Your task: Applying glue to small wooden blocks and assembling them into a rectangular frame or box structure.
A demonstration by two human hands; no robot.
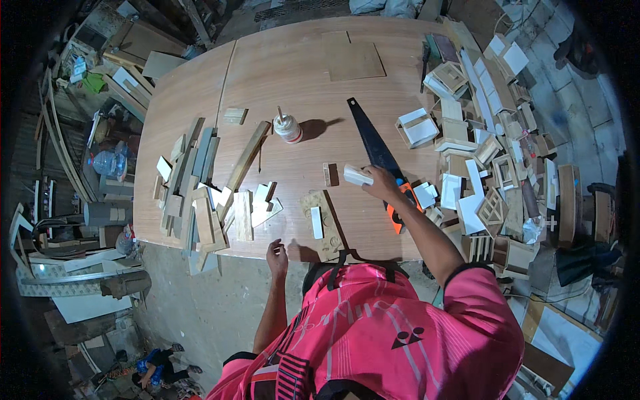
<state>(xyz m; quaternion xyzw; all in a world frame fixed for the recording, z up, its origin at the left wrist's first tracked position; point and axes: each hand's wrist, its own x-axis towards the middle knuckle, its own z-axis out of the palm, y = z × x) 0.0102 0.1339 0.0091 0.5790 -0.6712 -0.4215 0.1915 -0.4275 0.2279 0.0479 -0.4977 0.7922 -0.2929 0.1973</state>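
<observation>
1. My right hand [381, 183] is out over the tabletop [280, 60], toward its right side and nearer the near edge than the far one. The fingers are closed on a small white block [358, 176], which sticks out of the hand to the left.

2. Block's long axis runs roughly left-right, tilted a little, about parallel to the near edge. It seems held just above the wood; I cannot tell whether it touches.

3. Just under and behind my right hand lies the saw [377, 150]. The dark blade points away toward the far edge, and the orange handle [398, 213] sits below my wrist, toward the near edge. The saw's axis crosses the block's at a steep angle.

4. Left of the block, close by, stands a small brown piece [330, 174]. Nearer the near edge lies a brown board [325, 227] with a white strip [317, 222] on it, long axis running near-to-far.

5. My left hand [277, 257] is at the near edge, left of the board. Its fingers are loosely curled and it holds nothing; whether it rests on the edge I cannot tell.

6. The right hand is nearer to the brown piece and the saw. The left is nearer to the board and strip.

7. The glue bottle [288, 127] stands upright further off, toward the table's middle, well apart from both hands.
</observation>
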